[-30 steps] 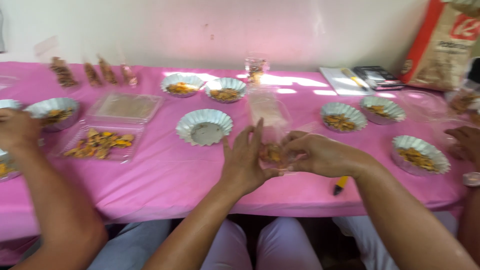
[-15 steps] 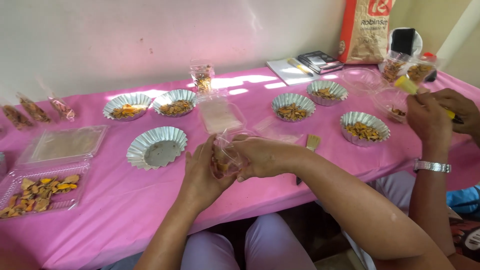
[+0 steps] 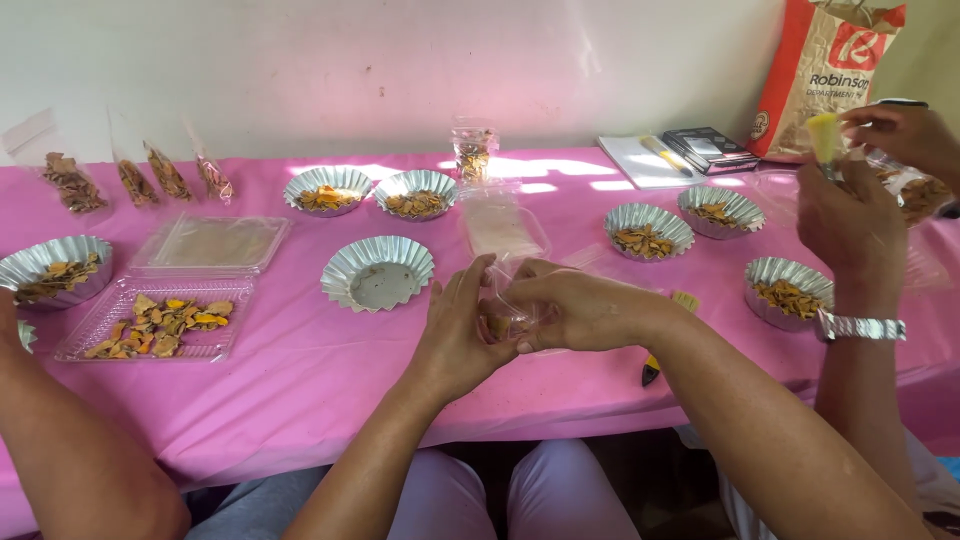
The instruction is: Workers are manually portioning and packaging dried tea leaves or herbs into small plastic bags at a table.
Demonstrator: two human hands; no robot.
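small clear bag (image 3: 503, 322) between both hands' fingertips

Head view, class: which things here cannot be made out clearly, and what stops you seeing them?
- Small clear bag: its contents are mostly covered by the left hand and right hand.
- Yellow-tipped tool: partly hidden behind the right forearm.
- Foil cup at the left edge: cut off by a neighbour's arm.
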